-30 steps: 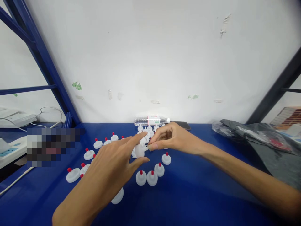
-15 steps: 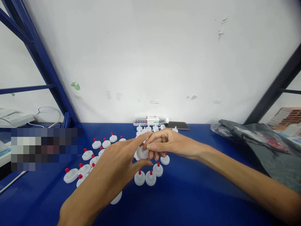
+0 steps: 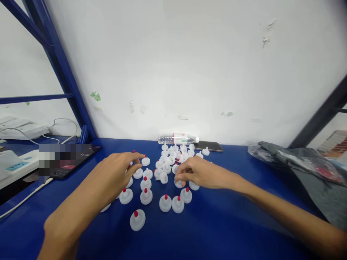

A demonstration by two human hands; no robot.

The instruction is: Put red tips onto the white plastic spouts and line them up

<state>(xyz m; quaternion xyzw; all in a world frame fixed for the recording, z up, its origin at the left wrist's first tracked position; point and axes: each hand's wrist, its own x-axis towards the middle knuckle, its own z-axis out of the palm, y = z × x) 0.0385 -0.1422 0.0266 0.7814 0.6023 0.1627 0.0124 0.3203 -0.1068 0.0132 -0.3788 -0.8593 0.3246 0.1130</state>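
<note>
Several white plastic nozzle caps lie on the blue table, many with a red tip, such as one red-tipped nozzle cap [image 3: 137,220] nearest me. My left hand [image 3: 118,171] hovers over the left group, thumb and index finger apart, with nothing visible between them. Just beyond its fingertips stands another red-tipped cap [image 3: 145,161]. My right hand [image 3: 199,171] is closed, its curled fingers on a white nozzle cap [image 3: 179,184] that they partly cover. Between my hands is a heap of nozzle caps without red tips [image 3: 166,168].
A clear water bottle [image 3: 179,139] lies against the wall, beside a dark phone [image 3: 209,146]. Grey plastic bags [image 3: 292,159] cover the right side. At left are another phone [image 3: 78,162], a cable [image 3: 25,202] and a power strip [image 3: 24,162]. Blue frame posts [image 3: 63,72] rise behind.
My hands were together around a white cap; now they are apart. The left has moved left and opened, while the right has come down among the caps. The view has shifted slightly.
</note>
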